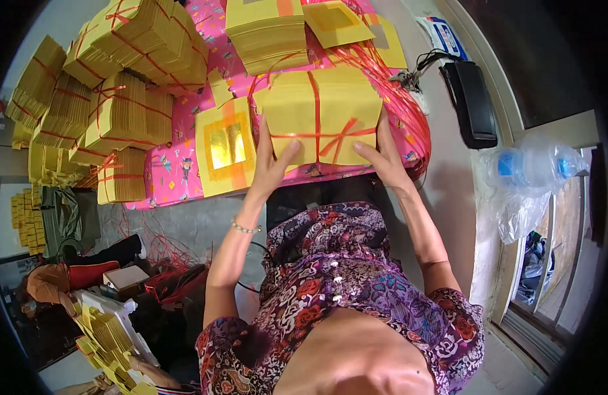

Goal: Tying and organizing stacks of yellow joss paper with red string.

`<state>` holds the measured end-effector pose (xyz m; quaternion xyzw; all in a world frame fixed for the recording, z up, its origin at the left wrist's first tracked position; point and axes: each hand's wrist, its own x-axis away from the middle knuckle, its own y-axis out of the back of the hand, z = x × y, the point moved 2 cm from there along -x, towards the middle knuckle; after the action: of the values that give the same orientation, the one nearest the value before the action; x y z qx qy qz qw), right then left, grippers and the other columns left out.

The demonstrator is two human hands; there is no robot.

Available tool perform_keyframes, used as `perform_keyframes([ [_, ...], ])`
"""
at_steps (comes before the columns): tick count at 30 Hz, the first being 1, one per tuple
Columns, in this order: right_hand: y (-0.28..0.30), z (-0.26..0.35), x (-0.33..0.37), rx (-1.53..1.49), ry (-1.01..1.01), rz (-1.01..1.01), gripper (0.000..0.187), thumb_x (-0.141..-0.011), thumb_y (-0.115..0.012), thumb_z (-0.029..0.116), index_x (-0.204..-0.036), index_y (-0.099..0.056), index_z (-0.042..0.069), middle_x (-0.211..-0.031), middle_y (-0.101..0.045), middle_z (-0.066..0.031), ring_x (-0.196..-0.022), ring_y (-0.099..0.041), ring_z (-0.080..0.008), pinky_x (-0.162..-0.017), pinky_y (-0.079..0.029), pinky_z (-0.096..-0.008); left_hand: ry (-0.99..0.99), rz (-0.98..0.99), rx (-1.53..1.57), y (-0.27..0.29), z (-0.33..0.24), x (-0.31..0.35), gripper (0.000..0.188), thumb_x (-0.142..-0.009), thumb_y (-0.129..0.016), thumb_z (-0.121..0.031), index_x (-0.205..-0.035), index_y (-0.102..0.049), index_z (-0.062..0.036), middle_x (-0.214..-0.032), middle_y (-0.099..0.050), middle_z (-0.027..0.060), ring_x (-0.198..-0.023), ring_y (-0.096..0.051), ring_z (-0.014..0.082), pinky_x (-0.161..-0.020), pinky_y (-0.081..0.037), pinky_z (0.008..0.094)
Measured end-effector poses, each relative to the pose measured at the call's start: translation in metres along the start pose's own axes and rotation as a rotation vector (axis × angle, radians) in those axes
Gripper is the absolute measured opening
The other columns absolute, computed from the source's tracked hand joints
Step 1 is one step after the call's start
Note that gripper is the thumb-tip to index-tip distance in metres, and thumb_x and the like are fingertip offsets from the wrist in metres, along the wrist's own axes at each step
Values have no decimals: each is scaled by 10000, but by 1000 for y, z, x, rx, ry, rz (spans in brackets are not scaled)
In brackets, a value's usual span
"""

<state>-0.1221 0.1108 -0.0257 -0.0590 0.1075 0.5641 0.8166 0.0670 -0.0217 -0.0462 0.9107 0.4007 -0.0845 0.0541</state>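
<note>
A thick bundle of yellow paper [287, 105], tied crosswise with red plastic ribbon and knotted on top, rests near the front edge of the pink patterned table cover [167, 176]. My left hand [275, 164] grips its left end, thumb on the top sheet. At the opposite end my right hand [387, 161] holds it the same way; the fingers of both hands are partly hidden along the sides. Beside my left hand lies a yellow sheet with a gold foil square [227, 146]. Loose red ribbon strands [414, 128] spread to the right of the bundle.
Tied yellow bundles [129, 108] are piled high at the left. Behind my bundle stands an untied yellow stack [267, 49]. A black case [470, 104], keys [405, 80] and a plastic bottle [538, 164] are at the right. Another person [50, 284] handles yellow paper at lower left.
</note>
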Motion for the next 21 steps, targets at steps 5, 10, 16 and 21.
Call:
perform_keyframes([
  [5,0,-50,4,245,134,31,933,-786,-614,47,-1497,-12,1,-1566,-70,-172,-1454,-53,-259,-1165,-86,-377,-74,-22,-57,-1,53,13,795,-885,-612,-132,-1493,-114,-11,-1540,-159,159,-1409,-196,246,-1144,-173,381],
  [10,-7,-50,15,265,84,42,933,-772,-672,122,-1489,-91,-13,-1547,-141,-198,-1446,-113,-284,-1161,-120,-390,-202,-125,-469,7,47,30,861,-830,-661,-222,-1497,-151,-33,-1556,-31,228,-1436,-46,381,-1145,-101,474],
  [16,-5,-42,17,167,43,-88,804,-885,-572,251,-1489,-116,-21,-1552,-139,-197,-1440,-140,-284,-1161,-121,-382,-312,-527,-656,-11,3,39,697,-824,-648,-214,-1417,-348,-6,-1414,-246,233,-1358,-208,349,-1087,-235,463],
  [21,-8,-36,-2,24,-142,-133,687,-946,-519,215,-1478,-162,-34,-1527,-221,-193,-1412,-220,-248,-1143,-173,-356,-264,-430,-599,-21,-15,18,641,-859,-592,-80,-1431,-312,-7,-1392,-353,196,-1302,-348,323,-1052,-321,377],
])
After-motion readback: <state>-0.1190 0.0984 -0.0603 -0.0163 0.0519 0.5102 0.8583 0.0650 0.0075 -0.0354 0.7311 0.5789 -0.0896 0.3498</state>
